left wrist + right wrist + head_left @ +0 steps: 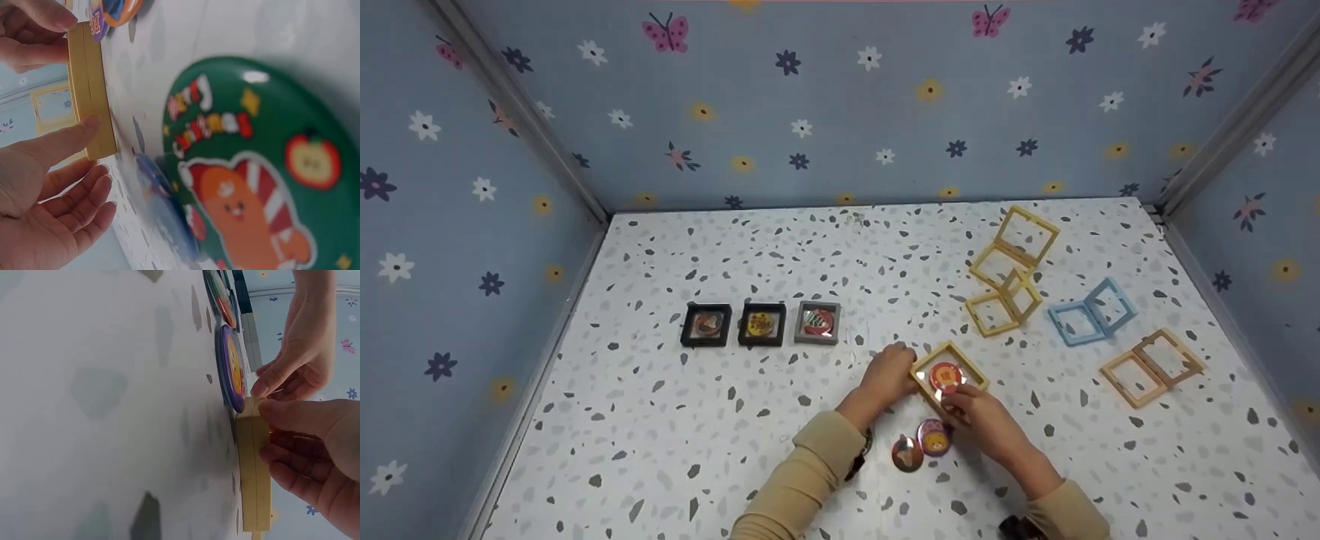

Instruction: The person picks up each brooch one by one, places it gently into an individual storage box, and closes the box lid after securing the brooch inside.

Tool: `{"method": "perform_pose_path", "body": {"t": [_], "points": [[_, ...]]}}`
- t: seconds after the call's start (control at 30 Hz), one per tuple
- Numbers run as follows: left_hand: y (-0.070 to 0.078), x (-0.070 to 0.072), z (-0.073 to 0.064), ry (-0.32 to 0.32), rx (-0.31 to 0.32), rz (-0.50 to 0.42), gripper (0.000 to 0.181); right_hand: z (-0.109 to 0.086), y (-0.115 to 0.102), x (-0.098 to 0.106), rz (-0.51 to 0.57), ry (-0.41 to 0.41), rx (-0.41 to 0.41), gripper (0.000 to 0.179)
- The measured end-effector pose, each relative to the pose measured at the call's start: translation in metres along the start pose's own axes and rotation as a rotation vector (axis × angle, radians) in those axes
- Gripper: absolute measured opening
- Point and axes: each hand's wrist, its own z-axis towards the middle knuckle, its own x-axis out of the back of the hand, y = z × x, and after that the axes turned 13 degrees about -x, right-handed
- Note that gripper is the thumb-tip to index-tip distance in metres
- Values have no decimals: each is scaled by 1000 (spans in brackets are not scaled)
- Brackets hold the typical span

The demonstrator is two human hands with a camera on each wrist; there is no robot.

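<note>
A yellow square display frame (969,361), folded closed, stands out between both hands with a red round badge (946,376) visible through its clear window. My left hand (889,373) holds its left corner; in the left wrist view the thumb lies on the yellow side (93,95). My right hand (990,424) pinches the near edge, the thumb close to the left hand's thumb in the right wrist view. Just below the frame lie a purple-rimmed badge (934,437) and a brownish badge (907,454). The left wrist view also has a green badge (247,146) and a blue badge (163,208).
To the left stand two black frames (685,334) (743,335) and a grey frame (817,340), each holding a badge. Open, unfilled frames lie at the right: two yellow ones (1003,330) (976,271), a light blue one (1076,341) and a tan one (1140,399). Flowered walls surround the speckled table.
</note>
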Motion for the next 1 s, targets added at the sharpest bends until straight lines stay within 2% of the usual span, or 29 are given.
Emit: {"method": "perform_pose_path", "body": {"t": [0.2,0.37,0.43,0.57,0.63,0.77,1.0], "points": [[4,6,-1,-14,-58,47,24,3,7,14,35,-23,25,24],[7,11,1,-72,-140,80,20,9,18,31,11,45,78,22],[9,13,1,-104,-179,117,21,13,21,39,-7,76,73,22],[12,12,4,-125,-267,189,18,22,29,57,-26,107,49,21],[13,12,4,-126,-299,213,15,27,35,65,-30,137,48,22],[15,11,5,-173,-314,226,13,39,47,77,-29,243,57,22],[15,8,7,-218,-362,266,9,59,63,91,-58,399,-2,28]]}}
